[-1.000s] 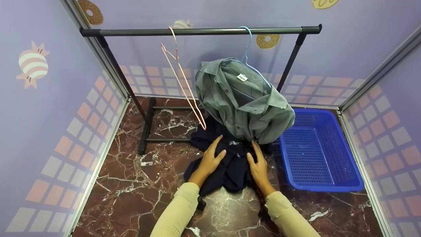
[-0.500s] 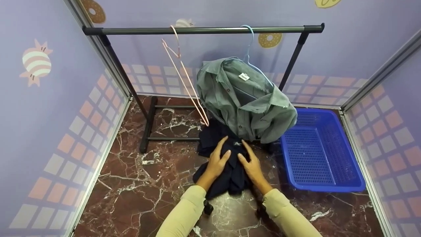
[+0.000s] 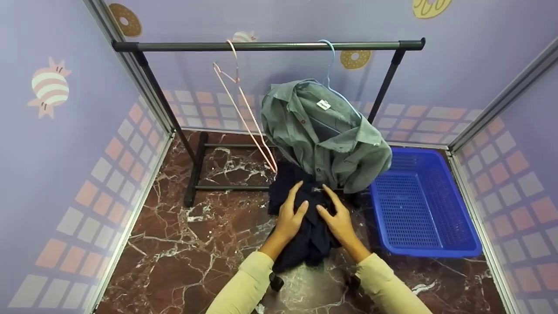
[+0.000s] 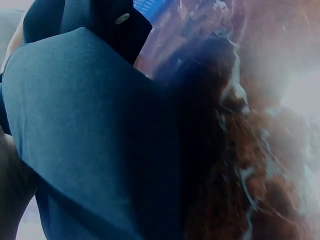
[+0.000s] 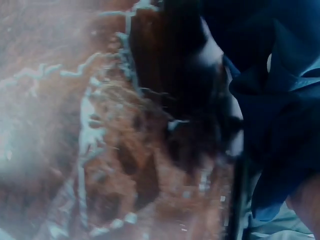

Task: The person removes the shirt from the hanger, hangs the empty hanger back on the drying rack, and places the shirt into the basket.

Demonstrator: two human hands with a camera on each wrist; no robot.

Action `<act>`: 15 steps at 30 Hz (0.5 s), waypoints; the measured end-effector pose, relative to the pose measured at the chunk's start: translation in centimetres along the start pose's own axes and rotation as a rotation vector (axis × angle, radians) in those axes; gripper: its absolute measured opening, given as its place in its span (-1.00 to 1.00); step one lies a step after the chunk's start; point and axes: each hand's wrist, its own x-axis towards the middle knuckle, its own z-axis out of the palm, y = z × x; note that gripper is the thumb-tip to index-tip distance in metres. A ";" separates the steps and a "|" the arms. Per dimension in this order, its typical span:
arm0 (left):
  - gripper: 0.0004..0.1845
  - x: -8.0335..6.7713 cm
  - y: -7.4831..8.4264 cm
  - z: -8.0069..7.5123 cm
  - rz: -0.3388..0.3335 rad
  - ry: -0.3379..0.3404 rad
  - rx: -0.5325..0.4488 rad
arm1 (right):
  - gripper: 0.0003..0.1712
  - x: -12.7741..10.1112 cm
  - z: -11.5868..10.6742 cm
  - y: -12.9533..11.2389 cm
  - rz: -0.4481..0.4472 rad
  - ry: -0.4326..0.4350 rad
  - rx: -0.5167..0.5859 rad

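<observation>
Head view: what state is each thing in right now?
Rack: upright
Pink hanger: hooked on the rack, bare
Shirt: hung up, collar open
Blue hanger: hooked on the rack, inside the shirt
Basket: upright, open-topped
Dark garment: bunched
Left hand: on the dark garment, thumb and forefinger apart
Right hand: likewise

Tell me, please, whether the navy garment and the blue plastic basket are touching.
Apart: the head view shows marble-patterned floor between the navy garment and the blue plastic basket.
</observation>
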 end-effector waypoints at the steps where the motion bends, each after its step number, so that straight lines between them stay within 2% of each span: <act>1: -0.38 0.0 0.4 0.0 0.006 0.003 0.001 | -0.27 0.0 -0.2 -0.3 -0.005 0.000 -0.002; 8: -0.34 0.2 3.1 0.7 0.055 0.014 0.003 | -0.25 0.0 -2.2 -2.2 -0.142 0.039 -0.021; 12: -0.33 0.5 4.6 1.3 0.108 0.032 -0.019 | -0.23 0.0 -3.7 -3.2 -0.238 0.056 -0.043; 15: -0.31 0.9 5.6 2.0 0.153 0.034 -0.027 | -0.21 0.0 -4.9 -3.9 -0.274 0.074 -0.031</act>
